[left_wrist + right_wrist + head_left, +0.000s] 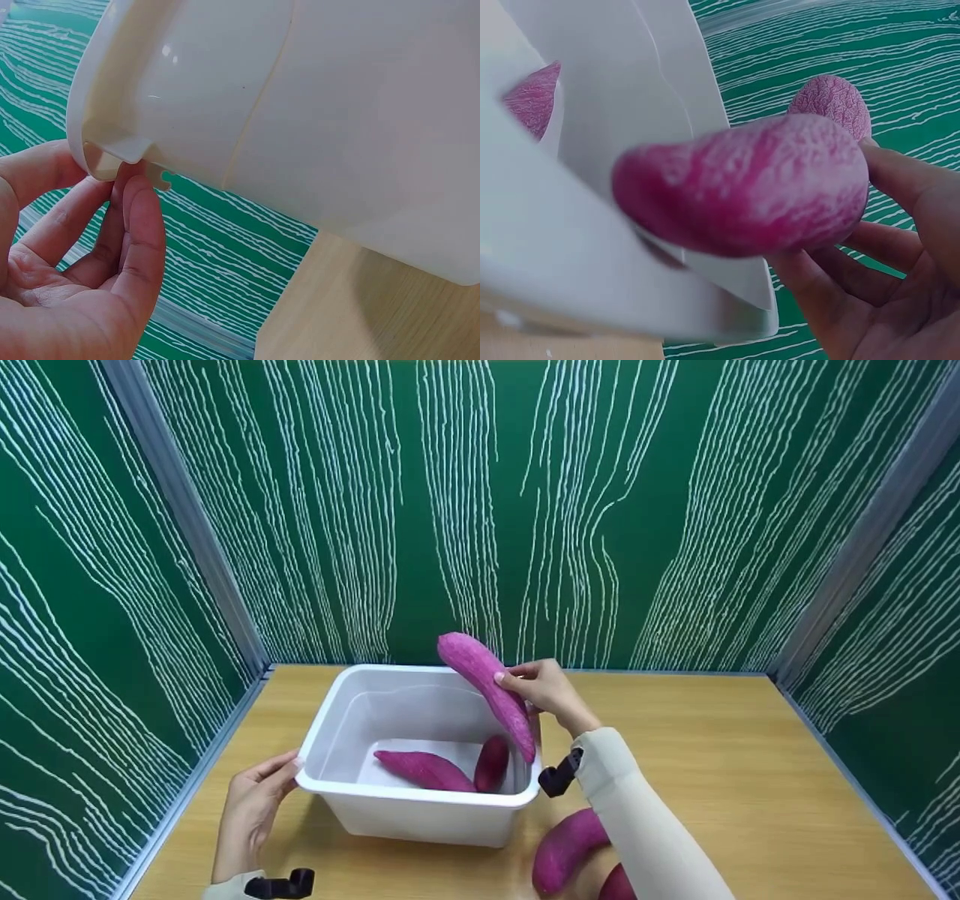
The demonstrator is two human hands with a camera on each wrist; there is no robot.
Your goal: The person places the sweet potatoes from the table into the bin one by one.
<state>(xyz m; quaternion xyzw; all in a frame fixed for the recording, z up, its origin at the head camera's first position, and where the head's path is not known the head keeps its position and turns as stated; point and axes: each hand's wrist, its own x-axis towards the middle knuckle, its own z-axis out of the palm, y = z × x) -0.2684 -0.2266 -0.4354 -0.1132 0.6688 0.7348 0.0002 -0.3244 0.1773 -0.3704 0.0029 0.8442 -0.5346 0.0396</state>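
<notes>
My right hand [551,690] grips a long purple sweet potato [480,671] between thumb and fingers. It slants over the right side of a white plastic bin [420,814], with its lower end by the bin's right rim. The right wrist view shows the sweet potato [742,187] close up, and my right hand [892,255] around its far part. At the bin's left front corner, my left hand [251,806] pinches the rim; the left wrist view shows its fingers [142,225] under the lip. Inside the bin lie a pointed sweet potato [427,770] and a darker, shorter one [492,765].
On the wooden table [712,750], right of the bin, lies a curved purple sweet potato [566,847]. A dark red one [618,885] is partly hidden by my right sleeve [645,817]. Green walls [517,510] with white lines stand behind and on both sides.
</notes>
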